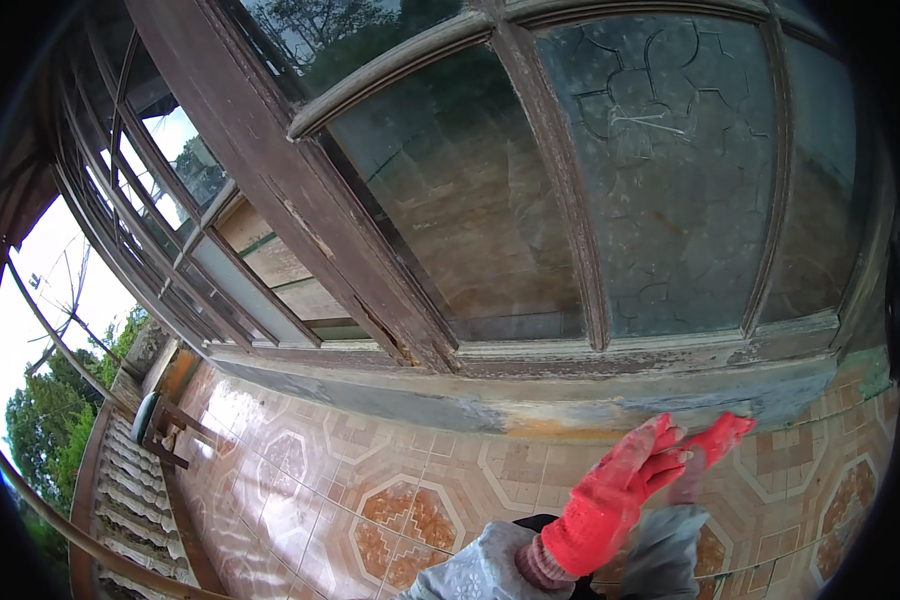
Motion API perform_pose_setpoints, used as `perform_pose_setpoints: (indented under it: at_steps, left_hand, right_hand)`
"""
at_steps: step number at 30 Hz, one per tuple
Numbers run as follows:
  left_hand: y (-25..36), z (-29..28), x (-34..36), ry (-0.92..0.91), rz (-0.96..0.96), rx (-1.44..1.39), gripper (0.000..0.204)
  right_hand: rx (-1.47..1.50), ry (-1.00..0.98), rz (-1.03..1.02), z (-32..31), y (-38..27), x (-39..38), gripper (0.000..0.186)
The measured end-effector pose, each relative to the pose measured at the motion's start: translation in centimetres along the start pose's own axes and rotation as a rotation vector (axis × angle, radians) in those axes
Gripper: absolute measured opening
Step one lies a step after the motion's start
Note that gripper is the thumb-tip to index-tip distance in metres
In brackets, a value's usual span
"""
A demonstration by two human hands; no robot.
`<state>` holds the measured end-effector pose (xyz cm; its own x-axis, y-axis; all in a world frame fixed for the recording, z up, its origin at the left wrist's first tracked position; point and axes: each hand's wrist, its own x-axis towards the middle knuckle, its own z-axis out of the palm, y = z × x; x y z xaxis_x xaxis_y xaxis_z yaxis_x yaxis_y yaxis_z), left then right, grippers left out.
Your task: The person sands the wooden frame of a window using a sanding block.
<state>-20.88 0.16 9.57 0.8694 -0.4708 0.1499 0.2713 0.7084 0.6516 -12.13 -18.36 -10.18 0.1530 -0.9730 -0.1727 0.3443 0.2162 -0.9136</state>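
Observation:
My left hand (615, 495), in a red glove with a pink knitted cuff, reaches up from the lower middle, its fingers extended and slightly bent, holding nothing that I can see. Just beyond it to the right, my right hand (715, 440), also red-gloved, is partly hidden by the left one; its visible fingers stretch out near the low, weathered plinth (570, 408) of the wall, and I cannot tell if they touch it. Above stands a weathered brown wooden window frame (550, 150) with dusty, patterned glass panes (660, 240).
The patterned tiled floor (320, 480) runs along the wall. At the left a wooden stool with a dark seat (150, 420) stands by a balustrade (133, 475) with a curved rail (90, 540). Trees (45, 440) show outside. The window wall (220, 280) continues toward the left.

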Motion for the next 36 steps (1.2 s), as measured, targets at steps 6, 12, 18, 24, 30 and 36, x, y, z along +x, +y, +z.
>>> perform_pose_setpoints:
  at_steps: [6,12,18,24,30,36]
  left_hand:
    - [3.1,-1.9,-0.5,0.202,-0.079,-0.069,0.049]
    - [-1.1,-1.1,0.6,0.001,0.012,-0.145,0.049]
    - [0.1,-4.1,0.1,-0.011,-0.26,-0.304,0.063]
    - [0.7,-2.8,0.8,0.113,-0.227,-0.32,0.044]
    - [-2.4,-2.2,2.4,-0.019,-0.371,-0.462,0.042]
    - [0.7,-1.4,1.2,0.431,-0.354,-0.178,0.043]
  right_hand:
    - [0.277,-0.09,-0.135,-2.2,-1.6,11.3,0.047]
    - [-0.382,0.111,-0.245,-0.3,2.4,-3.2,0.049]
    - [-0.388,0.123,-0.26,0.5,-1.1,4.1,0.052]
    - [-0.029,0.014,-0.46,-0.3,-2.9,6.3,0.052]
    - [-0.54,0.046,-0.097,0.5,1.4,1.2,0.052]
    - [-0.264,0.212,-0.377,-1.9,-5.5,19.1,0.06]
